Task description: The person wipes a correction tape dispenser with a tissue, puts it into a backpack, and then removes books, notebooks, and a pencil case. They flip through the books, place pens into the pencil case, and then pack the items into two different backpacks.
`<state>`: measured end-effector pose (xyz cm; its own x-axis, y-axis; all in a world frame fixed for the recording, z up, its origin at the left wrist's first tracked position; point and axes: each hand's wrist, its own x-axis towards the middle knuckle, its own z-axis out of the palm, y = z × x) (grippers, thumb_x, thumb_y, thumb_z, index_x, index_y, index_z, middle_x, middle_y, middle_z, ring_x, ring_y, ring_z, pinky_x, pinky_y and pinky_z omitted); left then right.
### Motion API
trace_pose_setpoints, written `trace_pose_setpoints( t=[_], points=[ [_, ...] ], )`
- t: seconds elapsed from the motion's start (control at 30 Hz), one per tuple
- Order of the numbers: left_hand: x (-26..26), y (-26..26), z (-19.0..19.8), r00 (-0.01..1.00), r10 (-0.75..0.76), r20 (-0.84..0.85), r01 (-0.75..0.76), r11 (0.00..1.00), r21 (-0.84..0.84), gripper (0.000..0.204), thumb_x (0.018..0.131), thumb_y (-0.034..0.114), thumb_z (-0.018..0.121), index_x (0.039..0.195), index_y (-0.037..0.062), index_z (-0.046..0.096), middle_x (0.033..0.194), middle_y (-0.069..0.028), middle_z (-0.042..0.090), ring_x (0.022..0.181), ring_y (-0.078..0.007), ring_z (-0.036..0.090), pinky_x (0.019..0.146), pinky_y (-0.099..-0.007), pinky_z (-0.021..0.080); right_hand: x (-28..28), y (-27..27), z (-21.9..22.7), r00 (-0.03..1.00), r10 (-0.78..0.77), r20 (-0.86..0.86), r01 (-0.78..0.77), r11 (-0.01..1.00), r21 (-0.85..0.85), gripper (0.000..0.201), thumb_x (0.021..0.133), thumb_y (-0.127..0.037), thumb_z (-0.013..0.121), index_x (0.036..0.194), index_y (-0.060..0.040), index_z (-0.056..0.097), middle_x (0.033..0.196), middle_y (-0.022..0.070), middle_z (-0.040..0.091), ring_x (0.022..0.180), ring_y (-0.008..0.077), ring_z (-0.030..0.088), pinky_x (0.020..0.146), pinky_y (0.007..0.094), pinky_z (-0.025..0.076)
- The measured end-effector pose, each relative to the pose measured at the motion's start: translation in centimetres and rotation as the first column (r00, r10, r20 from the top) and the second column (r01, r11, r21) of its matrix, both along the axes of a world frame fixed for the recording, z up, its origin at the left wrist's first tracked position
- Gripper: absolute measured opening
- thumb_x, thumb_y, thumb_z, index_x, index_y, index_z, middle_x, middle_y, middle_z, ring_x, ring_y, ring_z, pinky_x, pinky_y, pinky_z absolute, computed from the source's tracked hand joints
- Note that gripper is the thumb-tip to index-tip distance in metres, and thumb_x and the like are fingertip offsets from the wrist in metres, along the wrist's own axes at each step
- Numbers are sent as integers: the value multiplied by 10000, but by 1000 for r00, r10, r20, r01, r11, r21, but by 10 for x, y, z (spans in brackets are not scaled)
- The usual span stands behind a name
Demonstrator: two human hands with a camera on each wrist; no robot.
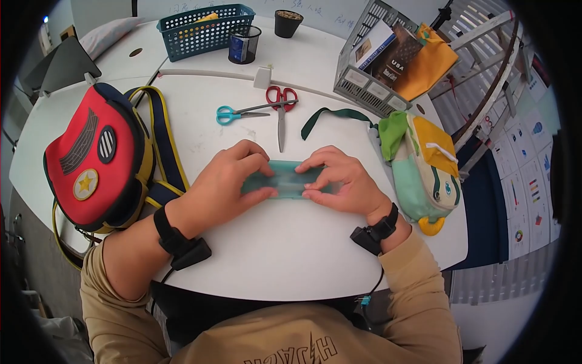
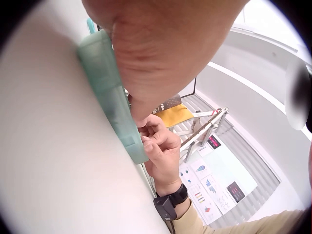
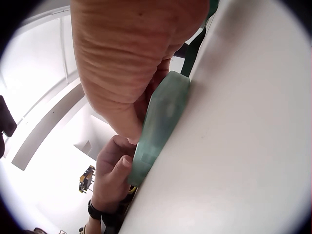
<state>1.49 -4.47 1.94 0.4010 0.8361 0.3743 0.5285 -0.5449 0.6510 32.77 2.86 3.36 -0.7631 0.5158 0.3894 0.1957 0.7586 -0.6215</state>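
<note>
A translucent green case (image 1: 284,180) lies on the white table between both hands. The left hand (image 1: 227,182) grips its left part, fingers on the far edge and thumb on the near edge. At the right part, the right hand (image 1: 348,185) holds it with curled fingers and thumb. In the left wrist view the case (image 2: 114,100) rests along the tabletop, the right hand (image 2: 163,151) at its far end. The right wrist view shows the case (image 3: 158,126) with the left hand (image 3: 111,175) at its other end. Its contents are blurred.
Red scissors (image 1: 281,121) and blue scissors (image 1: 227,115) lie beyond the case. A red bag (image 1: 97,158) stands left, a green and yellow bag (image 1: 424,176) right. Behind are a teal basket (image 1: 182,45), a mesh cup (image 1: 244,45), a small pot (image 1: 287,25) and a grey crate (image 1: 370,91).
</note>
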Motion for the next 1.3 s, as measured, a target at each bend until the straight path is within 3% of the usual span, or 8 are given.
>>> trace_pose_setpoints(
  t=[0.43, 0.57, 0.63, 0.7, 0.83, 0.93, 1.1, 1.3],
  points=[
    [-7, -13, 15, 997, 9, -77, 5, 986, 169, 578, 928, 219, 942, 1380, 61, 618, 1312, -177, 700, 1204, -418, 674, 1073, -497, 519, -11, -16, 14, 984, -131, 119, 117, 986, 121, 681, 836, -117, 977, 1472, -107, 733, 1444, 124, 780, 1386, 352, 719, 1146, 436, 612],
    [-17, -22, 30, 997, 75, -7, -75, 996, -45, 542, 960, 238, 928, 1363, 33, 629, 1269, -192, 726, 1212, -435, 686, 1090, -508, 529, -12, -20, 21, 983, -160, 95, 138, 969, 204, 548, 923, -81, 908, 1448, -84, 752, 1469, 147, 785, 1303, 354, 771, 1090, 409, 632],
    [-29, -39, 47, 967, 244, -74, -235, 965, 117, 576, 938, 201, 940, 1388, 23, 628, 1323, -197, 691, 1273, -436, 665, 1126, -507, 521, -14, -30, 27, 979, -177, 105, 164, 978, 126, 490, 955, -66, 881, 1432, -80, 765, 1471, 152, 790, 1281, 358, 787, 1074, 407, 636],
    [-51, -66, 71, 894, 421, -153, -356, 875, 329, 603, 918, 175, 948, 1407, 28, 626, 1361, -197, 667, 1307, -430, 648, 1133, -506, 518, -18, -38, 30, 976, -216, 25, 213, 973, 85, 373, 993, -125, 893, 1343, -47, 792, 1203, 152, 857, 1045, 293, 835, 936, 369, 642],
    [-106, -117, 90, 603, 723, -337, -531, 680, 506, 621, 858, 126, 944, 1396, 38, 648, 1338, -186, 672, 1297, -437, 655, 1066, -529, 551, -12, -44, 41, 966, -256, -47, 254, 966, -50, 304, 1060, -254, 862, 1218, -1, 804, 900, 125, 807, 789, 161, 735, 768, 320, 585],
    [-151, -134, 93, 630, 653, -421, -618, 750, 236, 425, 953, 109, 852, 1335, 26, 686, 1212, -202, 719, 1170, -460, 714, 978, -529, 589, -24, -47, 58, 976, -214, -38, 209, 972, -107, 319, 1087, -291, 829, 1197, 7, 804, 888, 107, 788, 776, 138, 690, 747, 315, 571],
    [-190, -130, 128, 560, 828, 37, -676, 431, 597, 165, 1092, 50, 672, 1239, -15, 707, 1174, -249, 749, 1097, -483, 732, 958, -525, 601, -96, -71, 103, 990, -125, -71, 121, 991, -61, 326, 1106, -294, 801, 1201, 18, 798, 880, 96, 778, 780, 119, 669, 741, 312, 565],
    [-194, -134, 128, 605, 786, 127, -686, 434, 584, 162, 1100, 41, 671, 1241, -33, 699, 1195, -261, 764, 1127, -492, 735, 1001, -518, 594, -214, -83, 113, 994, -106, -1, 100, 933, 347, 402, 1080, -410, 785, 1179, -21, 774, 920, 214, 815, 805, 367, 803, 732, 480, 621]
  ],
)
